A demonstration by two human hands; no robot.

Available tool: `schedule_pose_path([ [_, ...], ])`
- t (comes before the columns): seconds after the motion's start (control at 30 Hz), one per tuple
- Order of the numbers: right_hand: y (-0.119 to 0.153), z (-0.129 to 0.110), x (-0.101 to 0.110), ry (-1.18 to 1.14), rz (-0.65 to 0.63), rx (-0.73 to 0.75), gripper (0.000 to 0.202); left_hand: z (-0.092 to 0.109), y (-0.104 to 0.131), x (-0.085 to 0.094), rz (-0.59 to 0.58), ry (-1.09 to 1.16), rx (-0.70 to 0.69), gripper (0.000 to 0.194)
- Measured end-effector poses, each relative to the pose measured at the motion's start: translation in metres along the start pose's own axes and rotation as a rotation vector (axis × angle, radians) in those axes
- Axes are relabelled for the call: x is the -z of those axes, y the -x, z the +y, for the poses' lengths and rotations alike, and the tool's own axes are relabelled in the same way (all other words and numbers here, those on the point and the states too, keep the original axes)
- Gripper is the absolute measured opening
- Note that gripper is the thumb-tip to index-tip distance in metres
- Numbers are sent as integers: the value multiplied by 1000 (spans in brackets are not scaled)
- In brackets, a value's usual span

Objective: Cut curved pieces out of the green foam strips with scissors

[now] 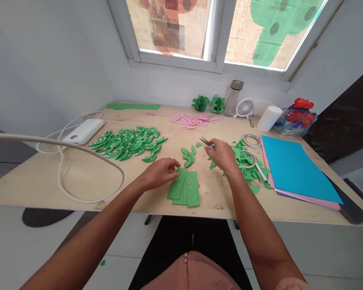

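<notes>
l hand: fingers half curled, thumb & index a bit apart, nothing seen gripped; tips at top edge of the green sheets, can't tell if pressing.
r hand: fingers closed round scissors, blades slightly parted, sticking out ahead & to l of the fingers.
green sheets: on table, fanned & overlapping, just below l fingertips; curved lines drawn on the rightmost.
cut curves: sm. green cluster, just beyond l fingertips, btwn the 2 hands.
scraps: green heap, just r of r fingers.
tape roll: white, lying flat, r of r fingers, past the scraps.
dotted pile: green curved pcs w/ white spots, l of & beyond l fingers.
pink pcs: loose heap, well beyond both hands' fingers.
blue sheet: atop a paper stack, well r of r fingers.
power bank: white, far l of l fingers, by a white cable.
</notes>
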State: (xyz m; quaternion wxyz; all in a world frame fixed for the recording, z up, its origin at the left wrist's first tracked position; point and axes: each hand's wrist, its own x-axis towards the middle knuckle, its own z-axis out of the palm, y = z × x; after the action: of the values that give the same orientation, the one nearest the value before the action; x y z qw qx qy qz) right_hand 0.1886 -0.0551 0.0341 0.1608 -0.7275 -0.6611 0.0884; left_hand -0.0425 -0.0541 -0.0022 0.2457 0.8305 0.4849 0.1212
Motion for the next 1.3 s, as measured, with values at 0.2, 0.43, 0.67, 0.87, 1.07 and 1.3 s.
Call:
schedule_pose_path([
  [0.2,23,-6,-18,-132,-209,119,25,11,17,-11,38,-63,-43,26],
  [0.43,43,-1,-45,-74,-237,37,25,21,31,-37,196,-113,34,14],
  [0.67,50,-12,-50,-16,-206,-14,24,25,38,-58,343,-85,31,15],
  [0.87,56,-18,-50,-2,-178,-42,25,24,39,-60,371,-68,3,12],
  [1.07,60,-18,-51,-4,-149,-46,26,24,39,-61,380,-72,2,13],
  [1.3,66,-16,-53,-6,-121,-38,26,24,39,-63,394,-68,-15,14],
])
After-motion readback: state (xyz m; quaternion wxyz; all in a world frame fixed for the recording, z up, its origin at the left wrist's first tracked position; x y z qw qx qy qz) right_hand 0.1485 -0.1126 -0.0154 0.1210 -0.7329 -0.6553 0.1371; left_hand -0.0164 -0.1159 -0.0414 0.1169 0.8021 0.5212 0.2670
